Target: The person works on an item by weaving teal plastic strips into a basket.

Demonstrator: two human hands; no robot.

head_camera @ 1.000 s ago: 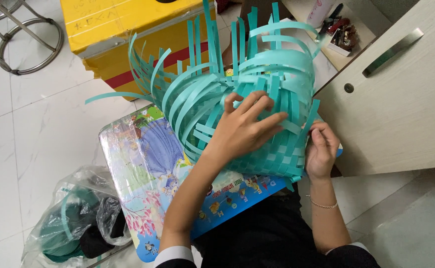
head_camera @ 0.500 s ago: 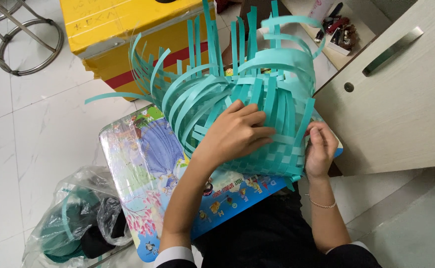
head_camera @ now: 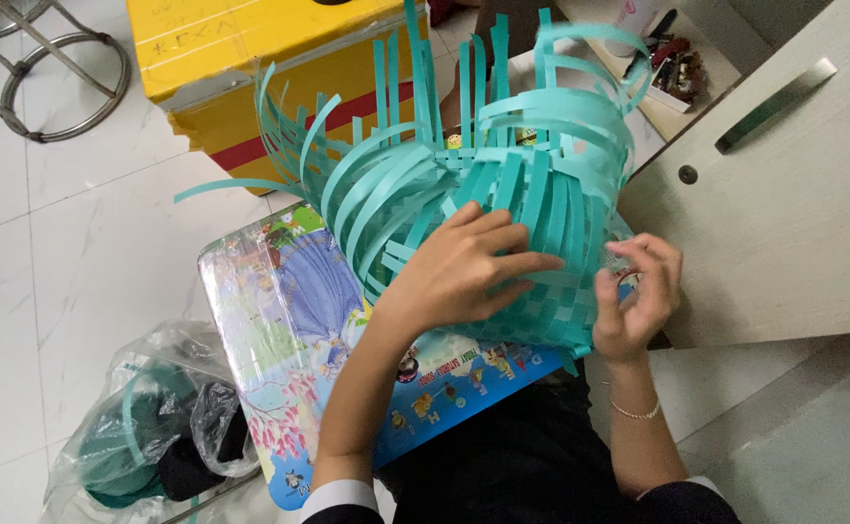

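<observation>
A half-woven basket of teal plastic strips [head_camera: 502, 194] lies tipped on a colourful picture board [head_camera: 289, 311] across my lap, with many loose strip ends curling up and out. My left hand [head_camera: 468, 267] lies flat on the woven side, fingers spread and pressing the strips. My right hand [head_camera: 638, 291] is at the basket's right edge, fingers curled and pinching a strip end there. A thin bracelet sits on my right wrist.
A yellow cardboard box [head_camera: 269, 68] with a red band stands behind the basket. A light wooden cabinet door [head_camera: 784, 213] with a metal handle is at the right. A clear plastic bag [head_camera: 143, 427] of teal strips lies on the white tile floor at lower left. A metal stool base [head_camera: 46, 68] is at top left.
My left hand has slid lower and flatter on the woven side. My right hand has opened a little and shifted along the right edge. The basket has turned slightly.
</observation>
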